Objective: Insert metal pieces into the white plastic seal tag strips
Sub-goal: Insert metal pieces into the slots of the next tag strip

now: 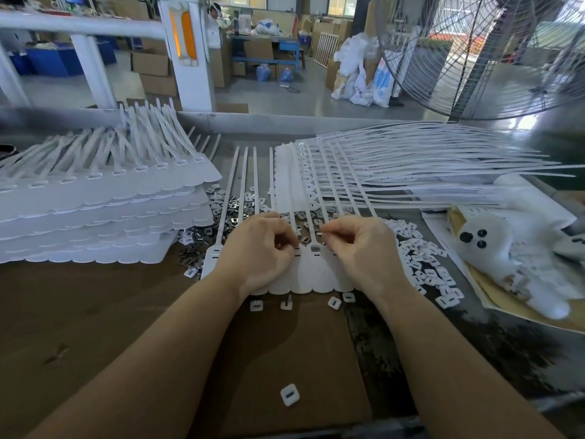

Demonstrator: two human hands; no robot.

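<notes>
1. Your left hand (259, 248) rests with curled fingers on the white seal tag strip (311, 275) lying on the desk (95, 312).
2. Your right hand (357, 245) pinches something small over the strip; I cannot tell what.
3. Loose metal pieces (234, 213) lie just behind the strip.

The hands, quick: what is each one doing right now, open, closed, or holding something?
Left hand: fingers curled, resting on the white tag strip; what it pinches cannot be told.
Right hand: fingers curled, pinching something small at its fingertips; too small to identify.
</notes>
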